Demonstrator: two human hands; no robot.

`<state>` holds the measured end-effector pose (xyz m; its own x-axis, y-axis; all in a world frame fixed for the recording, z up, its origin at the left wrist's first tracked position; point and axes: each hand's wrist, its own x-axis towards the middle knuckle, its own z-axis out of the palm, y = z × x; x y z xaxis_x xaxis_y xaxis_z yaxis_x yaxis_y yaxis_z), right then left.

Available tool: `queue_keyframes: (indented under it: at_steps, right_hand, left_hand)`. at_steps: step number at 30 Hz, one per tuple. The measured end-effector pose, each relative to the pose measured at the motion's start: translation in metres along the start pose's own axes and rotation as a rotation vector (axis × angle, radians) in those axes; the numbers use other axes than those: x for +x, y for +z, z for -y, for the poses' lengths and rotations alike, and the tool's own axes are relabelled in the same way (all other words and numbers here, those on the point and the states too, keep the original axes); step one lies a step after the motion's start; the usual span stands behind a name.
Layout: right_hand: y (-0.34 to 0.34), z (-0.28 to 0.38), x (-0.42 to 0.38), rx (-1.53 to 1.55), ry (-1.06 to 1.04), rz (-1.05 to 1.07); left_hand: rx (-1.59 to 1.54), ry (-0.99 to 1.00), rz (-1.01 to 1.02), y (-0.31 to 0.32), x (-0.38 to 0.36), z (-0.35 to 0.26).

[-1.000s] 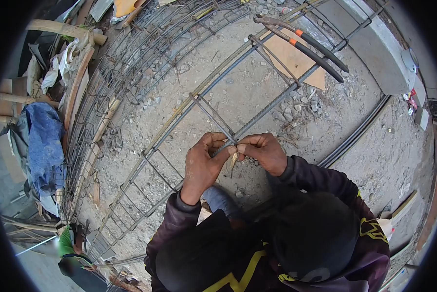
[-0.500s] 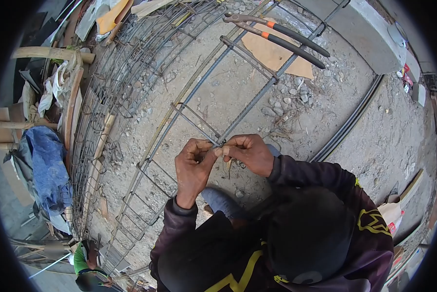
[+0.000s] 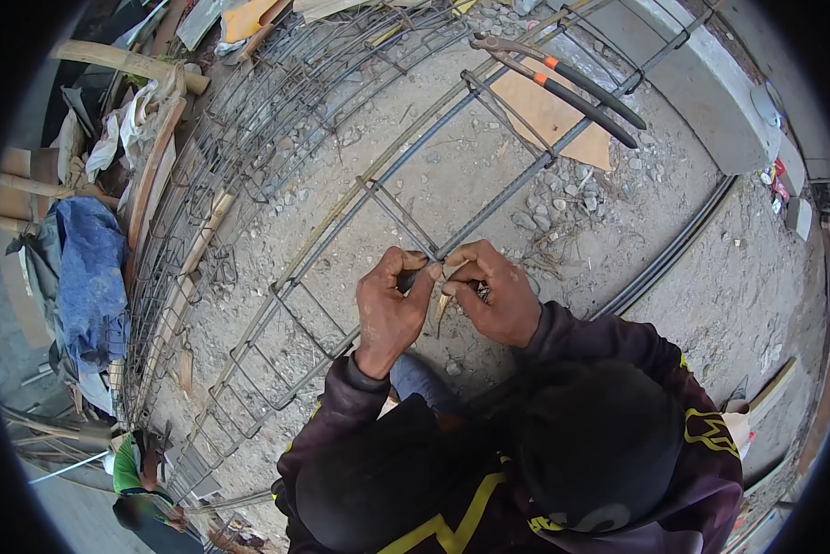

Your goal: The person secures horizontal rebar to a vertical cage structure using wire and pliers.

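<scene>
Both bare hands meet at a corner of a long rebar cage (image 3: 498, 203), where a stirrup (image 3: 402, 218) crosses a lengthwise bar. My left hand (image 3: 392, 309) is closed, its thumb and forefinger pinched against the joint; anything between them is too small to make out. Just right of it, my right hand (image 3: 498, 300) has its forefinger reaching to the same joint. Its thumb stands apart below, and no held thing shows. Farther up the cage, nippers (image 3: 583, 109) with orange and black handles lie across the bars, jaws pointing left.
More tied rebar cages (image 3: 276, 120) stretch along the left. A blue tarp (image 3: 91, 286) and wood scraps lie beyond them. Long black bars (image 3: 669, 249) run at right, near a concrete block (image 3: 710, 92). Another person in a green top (image 3: 130, 464) is at the lower left.
My right thumb has parted from my left fingertips, and the right hand has opened slightly. The view has shifted a little, so the cage and nippers appear farther right.
</scene>
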<state>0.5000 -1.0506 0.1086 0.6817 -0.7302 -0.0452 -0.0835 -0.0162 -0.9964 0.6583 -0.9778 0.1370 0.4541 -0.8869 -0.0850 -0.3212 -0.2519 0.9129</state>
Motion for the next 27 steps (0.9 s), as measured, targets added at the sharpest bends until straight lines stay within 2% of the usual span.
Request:
queue_keyframes:
  at_steps: [2,4,5,7,10,13,17,21,23,27]
  right_hand:
    - [-0.007,0.011,0.006,-0.178,-0.151,0.055]
    - [-0.008,0.013,0.008,-0.376,-0.167,0.124]
    - [-0.009,0.014,0.010,-0.474,-0.181,0.162]
    - [-0.012,0.016,0.011,-0.470,-0.247,0.144]
    - [-0.006,0.017,0.011,-0.415,-0.285,0.138]
    - [-0.008,0.022,0.016,-0.370,-0.185,0.182]
    - [-0.009,0.027,0.022,-0.232,0.034,0.260]
    - [-0.009,0.023,0.022,-0.156,0.037,0.230]
    - [-0.009,0.018,0.020,-0.177,-0.049,0.195]
    - [-0.007,0.014,0.017,-0.230,-0.228,0.104]
  left_hand:
    - [0.014,0.013,0.045,-0.004,0.000,0.000]
    - [0.013,-0.015,0.107,-0.013,-0.001,0.002]
    - [-0.130,-0.115,0.154,-0.016,-0.001,-0.001]
    - [-0.418,-0.301,0.218,-0.025,0.003,-0.013]
    - [-0.510,-0.366,0.306,-0.036,0.009,-0.006]
    - [-0.557,-0.358,0.346,-0.040,0.011,0.002]
    - [-0.706,-0.507,0.283,-0.039,0.016,-0.003]
    - [-0.433,-0.657,0.401,-0.034,0.033,-0.006]
    - [-0.277,-0.727,0.470,-0.034,0.042,-0.015]
    - [-0.252,-0.726,0.538,-0.038,0.050,-0.017]
